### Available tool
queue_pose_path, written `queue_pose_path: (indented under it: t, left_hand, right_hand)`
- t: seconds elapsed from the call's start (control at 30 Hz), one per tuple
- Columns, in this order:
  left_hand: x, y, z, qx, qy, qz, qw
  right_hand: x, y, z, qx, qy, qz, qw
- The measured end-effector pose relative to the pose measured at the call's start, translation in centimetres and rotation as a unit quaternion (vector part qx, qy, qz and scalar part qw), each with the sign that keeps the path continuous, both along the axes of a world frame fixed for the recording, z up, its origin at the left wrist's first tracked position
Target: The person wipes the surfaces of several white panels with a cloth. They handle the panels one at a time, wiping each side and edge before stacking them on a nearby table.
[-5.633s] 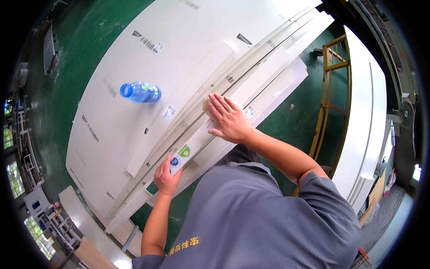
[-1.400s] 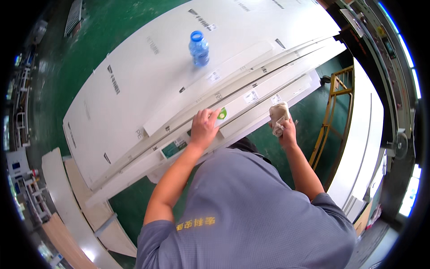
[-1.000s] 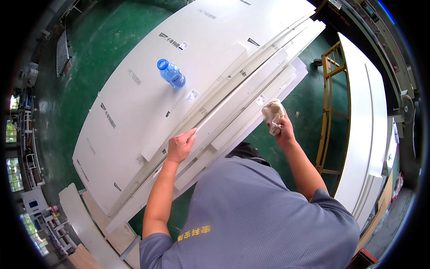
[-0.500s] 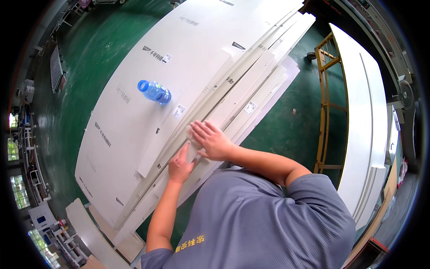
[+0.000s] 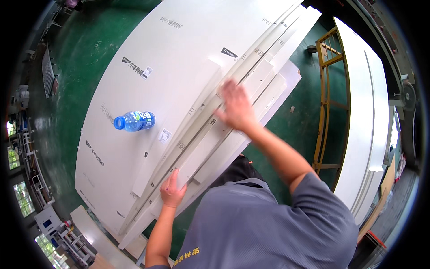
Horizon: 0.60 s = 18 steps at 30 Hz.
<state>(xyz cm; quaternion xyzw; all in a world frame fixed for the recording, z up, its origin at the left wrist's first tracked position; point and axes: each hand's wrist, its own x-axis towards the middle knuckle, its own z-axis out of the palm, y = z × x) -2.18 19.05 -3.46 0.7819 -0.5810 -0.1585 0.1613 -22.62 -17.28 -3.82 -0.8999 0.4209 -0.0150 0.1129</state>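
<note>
Both hands (image 5: 172,190) press white panels (image 5: 179,67) above green floor (image 5: 80,40).

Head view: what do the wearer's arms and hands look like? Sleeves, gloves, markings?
Both hands are bare: no gloves on the left hand or the right hand, which is motion-blurred. Forearms are uncovered. The grey short-sleeved shirt has a sleeve ending near the right elbow and small yellow lettering near its lower edge.

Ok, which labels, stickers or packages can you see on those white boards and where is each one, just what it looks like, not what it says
Water bottle: lying on its side on the big white panel, clear with blue cap and blue-green wrap.
Small sticker: upper left of the panel, white rectangle with dark code pattern.
Second small sticker: right of the bottle, same kind.
Black tag: upper middle, small dark rectangle.
Dark printed marks: along the panel's left edge.
</note>
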Motion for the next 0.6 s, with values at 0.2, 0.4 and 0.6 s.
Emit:
queue_pose_path:
  t: [0.2, 0.4, 0.6]
  left_hand:
    - [-0.2, 0.3, 0.1, 0.003, -0.001, -0.002, 1.0]
    - [-0.4, 0.3, 0.5, 0.013, -0.001, 0.003, 1.0]
    - [0.1, 0.4, 0.7, -0.005, 0.006, -0.012, 1.0]
  right_hand:
    - [-4.7, -14.5, -0.5, -0.081, -0.019, -0.135, 0.987]
    - [-1.6, -1.5, 0.7, 0.011, -0.027, -0.004, 1.0]
    - [-7.9, -16.3, -1.6, -0.081, -0.061, -0.162, 0.982]
